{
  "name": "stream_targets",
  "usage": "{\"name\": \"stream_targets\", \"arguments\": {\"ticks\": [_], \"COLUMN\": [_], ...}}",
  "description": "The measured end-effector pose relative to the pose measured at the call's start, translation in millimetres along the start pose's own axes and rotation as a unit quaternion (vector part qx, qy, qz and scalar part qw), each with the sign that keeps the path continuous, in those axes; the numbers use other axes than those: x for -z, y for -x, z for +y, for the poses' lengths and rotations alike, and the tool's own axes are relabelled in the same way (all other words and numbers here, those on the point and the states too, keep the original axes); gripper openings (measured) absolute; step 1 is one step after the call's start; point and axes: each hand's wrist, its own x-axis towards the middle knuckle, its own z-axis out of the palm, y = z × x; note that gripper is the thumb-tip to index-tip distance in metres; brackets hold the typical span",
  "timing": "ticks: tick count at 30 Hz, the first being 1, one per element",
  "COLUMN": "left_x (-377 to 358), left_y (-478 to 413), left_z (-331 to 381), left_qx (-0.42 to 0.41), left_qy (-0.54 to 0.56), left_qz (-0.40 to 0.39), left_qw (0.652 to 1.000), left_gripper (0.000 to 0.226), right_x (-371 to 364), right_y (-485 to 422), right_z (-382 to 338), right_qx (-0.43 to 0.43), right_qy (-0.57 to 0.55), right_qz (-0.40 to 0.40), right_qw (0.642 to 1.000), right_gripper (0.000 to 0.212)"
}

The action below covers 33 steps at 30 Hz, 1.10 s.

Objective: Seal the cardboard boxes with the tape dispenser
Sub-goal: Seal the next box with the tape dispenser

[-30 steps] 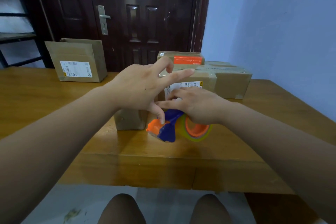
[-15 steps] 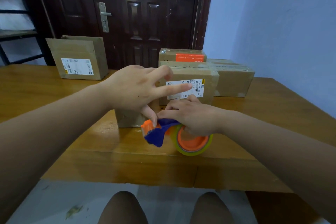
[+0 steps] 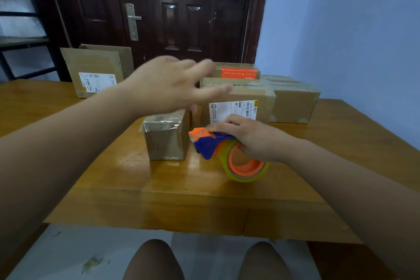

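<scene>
Dispenser (image 3: pixel 218 145) rests on the table (image 3: pixel 159 200) just beside the small box (image 3: pixel 167 138), gripped by your right hand (image 3: pixel 256 136), while your left hand (image 3: pixel 168 86) hovers above with fingers spread and empty, so the light box may slide if you pull tape before holding it.

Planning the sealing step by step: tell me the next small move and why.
Probably set the left hand down on the small box to steady it: that hand hovers open above it, blurred, while the right hand grips the tape dispenser right beside the box.
</scene>
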Motion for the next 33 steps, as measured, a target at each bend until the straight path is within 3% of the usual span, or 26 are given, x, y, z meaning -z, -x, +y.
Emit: {"name": "stream_targets", "arguments": {"ticks": [3, 5, 11, 14, 22, 30, 33], "left_x": [1.6, -4.4, -27.3, -33.3, -45.5, -62.4, -67.0], "left_y": [4.9, 9.1, 21.6, 25.4, 34.4, 58.9, 67.8], "left_z": [2.4, 13.0, 46.5, 58.4, 71.8, 68.0, 69.7], "left_qx": [0.182, 0.296, 0.456, 0.495, 0.528, 0.616, 0.634], "left_qy": [0.073, 0.179, 0.371, 0.398, 0.412, 0.396, 0.373], "left_qz": [0.054, 0.105, 0.123, 0.138, 0.163, 0.174, 0.179], "left_qw": [0.979, 0.933, 0.8, 0.76, 0.724, 0.658, 0.653], "left_gripper": [0.04, 0.025, 0.011, 0.013, 0.032, 0.027, 0.033], "right_x": [-4.2, -6.2, -6.5, -4.4, -9.7, -27.0, -27.9], "right_y": [4.2, 5.1, -9.2, -18.9, -32.6, -33.3, -33.5], "right_z": [9.7, 15.9, 22.3, 23.3, 30.7, 37.2, 38.3], "right_qx": [-0.051, -0.097, -0.188, -0.206, -0.263, -0.291, -0.298], "right_qy": [-0.016, -0.05, -0.05, -0.052, -0.066, -0.161, -0.165], "right_qz": [0.013, 0.026, -0.004, -0.04, -0.147, -0.122, -0.124], "right_qw": [0.999, 0.994, 0.981, 0.976, 0.951, 0.935, 0.932], "right_gripper": [0.068, 0.07, 0.067, 0.063, 0.046, 0.047, 0.047]}}
